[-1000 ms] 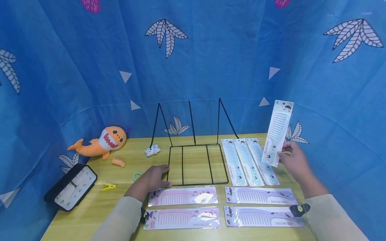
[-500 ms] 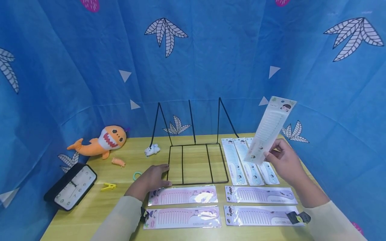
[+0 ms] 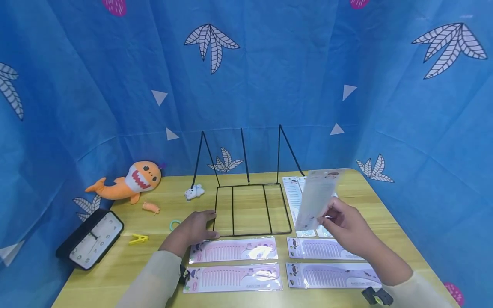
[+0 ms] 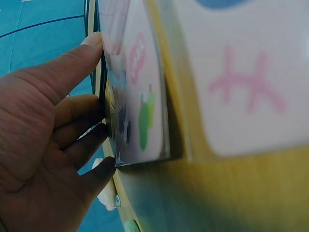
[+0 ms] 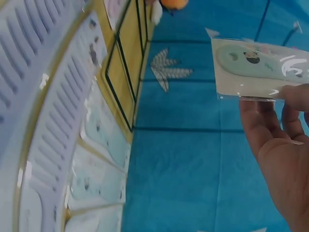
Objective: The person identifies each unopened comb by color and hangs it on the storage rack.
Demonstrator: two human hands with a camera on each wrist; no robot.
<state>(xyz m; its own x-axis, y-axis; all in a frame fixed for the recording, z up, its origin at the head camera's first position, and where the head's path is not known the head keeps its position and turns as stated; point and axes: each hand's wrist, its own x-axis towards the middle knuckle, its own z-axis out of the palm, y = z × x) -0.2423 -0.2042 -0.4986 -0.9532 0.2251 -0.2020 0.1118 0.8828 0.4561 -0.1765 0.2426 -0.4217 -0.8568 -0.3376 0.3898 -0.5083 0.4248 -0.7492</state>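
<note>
My right hand [image 3: 344, 224] pinches a packaged comb [image 3: 317, 196] near its lower right edge. The package tilts above the other blue combs. In the right wrist view, thumb and fingers grip that light-green comb packet [image 5: 260, 70]. My left hand [image 3: 194, 229] rests at the front left corner of a black wire rack [image 3: 250, 235], thumb and a finger apart against the frame. In the left wrist view, its fingers [image 4: 79, 116] lie beside a pink packaged comb [image 4: 140, 96].
Pink comb packets [image 3: 231, 278] and purple ones [image 3: 331, 276] lie in front of the rack. Blue ones [image 3: 293, 201] lie to its right. At left are an orange plush shark [image 3: 135, 182], a clock [image 3: 96, 239], a yellow clip [image 3: 138, 239] and small toys.
My right hand has carried the comb packet left and down toward the rack, tilting and turning it. My left hand and the rack have stayed still.
</note>
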